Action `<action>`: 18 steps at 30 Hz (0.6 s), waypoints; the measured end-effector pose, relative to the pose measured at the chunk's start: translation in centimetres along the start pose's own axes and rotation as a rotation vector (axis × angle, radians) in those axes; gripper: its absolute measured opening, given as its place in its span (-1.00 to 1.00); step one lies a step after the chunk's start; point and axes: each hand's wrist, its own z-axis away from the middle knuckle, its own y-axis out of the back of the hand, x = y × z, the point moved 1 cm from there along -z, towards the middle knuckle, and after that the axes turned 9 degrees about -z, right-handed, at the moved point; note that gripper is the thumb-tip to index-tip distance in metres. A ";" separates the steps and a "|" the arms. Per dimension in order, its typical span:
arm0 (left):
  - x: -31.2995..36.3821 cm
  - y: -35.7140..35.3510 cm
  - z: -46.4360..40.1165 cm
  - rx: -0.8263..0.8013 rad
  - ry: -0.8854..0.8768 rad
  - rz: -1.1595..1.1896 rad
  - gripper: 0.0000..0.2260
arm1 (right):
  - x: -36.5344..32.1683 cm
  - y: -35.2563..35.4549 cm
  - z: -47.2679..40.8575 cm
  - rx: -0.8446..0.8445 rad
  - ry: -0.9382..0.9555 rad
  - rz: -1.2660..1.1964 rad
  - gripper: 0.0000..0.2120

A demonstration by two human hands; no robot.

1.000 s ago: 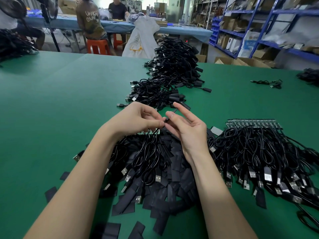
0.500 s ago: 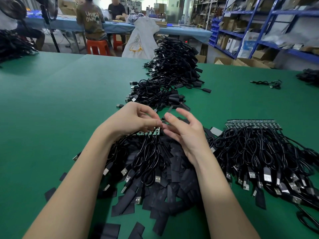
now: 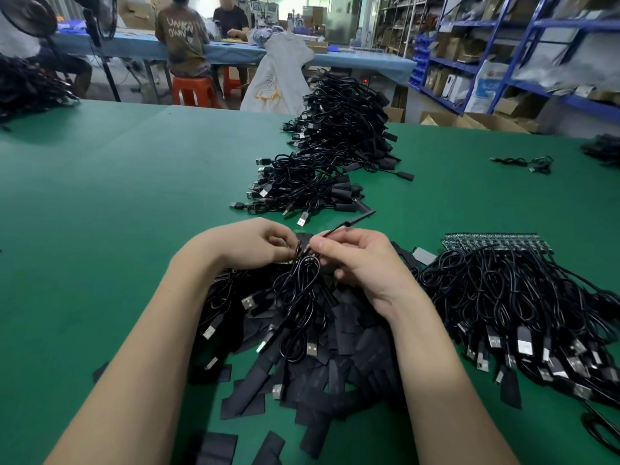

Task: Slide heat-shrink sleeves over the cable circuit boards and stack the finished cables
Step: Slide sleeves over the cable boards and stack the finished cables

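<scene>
Since a moment ago our right hand (image 3: 364,263) has curled shut around a black sleeved cable end (image 3: 349,222) that now points far-right, while our left hand (image 3: 250,243) pinches the cable (image 3: 303,273) beside it. Loose heat-shrink sleeves (image 3: 335,374) lie under both wrists on our green table (image 3: 100,229), the finished stack (image 3: 335,146) sits farther off, and unsleeved cables (image 3: 520,297) fan out at right.

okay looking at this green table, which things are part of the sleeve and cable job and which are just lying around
In the job:
left hand and right hand, both gripping one cable
loose black sleeves
unsleeved cables with a board strip
finished cable stack

Lying about:
lone cable far right
scissors at the right edge
white bag behind the table
</scene>
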 end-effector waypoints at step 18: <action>-1.3 1.4 1.1 0.053 0.005 -0.121 -0.78 | -0.8 3.5 0.9 0.038 0.008 -0.143 -0.62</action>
